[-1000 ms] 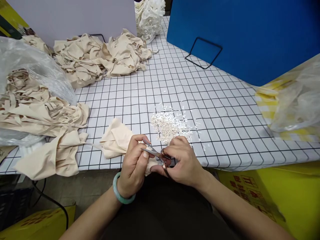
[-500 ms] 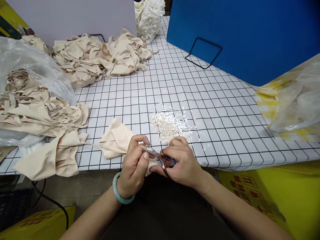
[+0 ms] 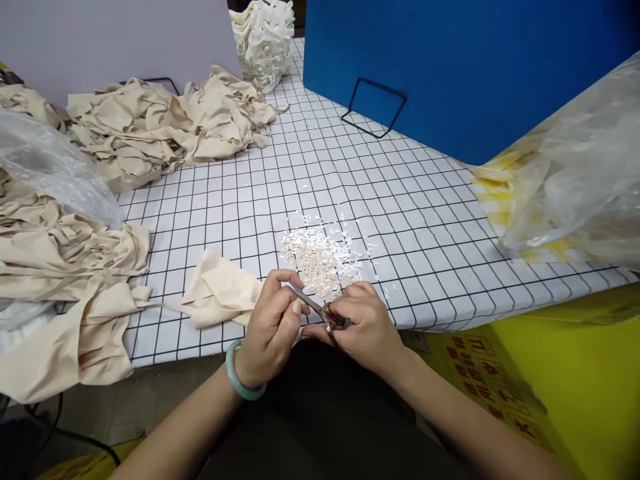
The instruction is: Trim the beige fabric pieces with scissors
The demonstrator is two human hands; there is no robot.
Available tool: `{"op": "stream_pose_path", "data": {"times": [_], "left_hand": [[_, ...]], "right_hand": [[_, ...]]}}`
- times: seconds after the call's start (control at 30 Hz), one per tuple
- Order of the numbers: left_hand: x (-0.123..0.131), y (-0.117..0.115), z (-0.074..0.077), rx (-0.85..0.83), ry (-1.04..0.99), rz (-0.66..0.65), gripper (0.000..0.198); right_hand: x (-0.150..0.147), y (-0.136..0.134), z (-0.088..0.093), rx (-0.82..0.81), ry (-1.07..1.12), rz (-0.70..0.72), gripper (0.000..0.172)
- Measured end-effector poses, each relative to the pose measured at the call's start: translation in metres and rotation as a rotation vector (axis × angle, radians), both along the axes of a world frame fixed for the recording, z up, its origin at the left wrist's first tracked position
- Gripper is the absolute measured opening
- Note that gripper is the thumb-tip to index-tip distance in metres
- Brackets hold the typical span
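Steel-grey scissors (image 3: 316, 308) are gripped in the right hand (image 3: 364, 327), their 2 blades, parted 0.5 s ago, now together at the fingers of the left hand (image 3: 273, 323); a cut seems just made. That hand is closed, apparently on the cream cloth (image 3: 220, 290) spread to its left. Just beyond the grip lie pale snippets (image 3: 320, 257); farther off, leftward, a fabric heap (image 3: 135, 127).

Scissors (image 3: 319, 308): grey blades together, tips angled up-left; cream cloth (image 3: 220, 288): creased, partly flat at counter (image 3: 430, 273) edge.
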State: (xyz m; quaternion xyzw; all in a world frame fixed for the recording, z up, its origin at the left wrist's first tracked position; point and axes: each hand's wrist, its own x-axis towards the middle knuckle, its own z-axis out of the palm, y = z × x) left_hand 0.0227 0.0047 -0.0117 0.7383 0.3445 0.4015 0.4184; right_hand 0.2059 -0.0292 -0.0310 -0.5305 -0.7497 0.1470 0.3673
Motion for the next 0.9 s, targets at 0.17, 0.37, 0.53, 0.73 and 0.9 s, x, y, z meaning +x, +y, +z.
{"op": "stream_pose_path", "data": {"times": [0.17, 0.37, 0.53, 0.73, 0.9], "left_hand": [[0.006, 0.004, 0.000, -0.032, 0.066, -0.023, 0.026], [-0.045, -0.009, 0.022, 0.091, 0.421, -0.068, 0.017], [-0.129, -0.015, 0.017, 0.169, 0.717, 0.270, 0.014], [-0.151, -0.021, 0.002, 0.233, 0.932, 0.204, 0.012], [-0.136, -0.041, 0.022, 0.199, 0.591, 0.370, 0.022]], "right_hand": [[0.013, 0.004, -0.002, -0.093, -0.006, -0.119, 0.048], [0.023, 0.014, 0.007, -0.284, 0.072, -0.175, 0.050], [-0.010, 0.016, 0.006, -0.333, 0.148, -0.048, 0.032], [-0.101, 0.016, 0.009, -0.459, 0.380, 0.244, 0.023], [-0.148, 0.030, 0.000, -0.513, 0.542, 0.327, 0.018]]}}
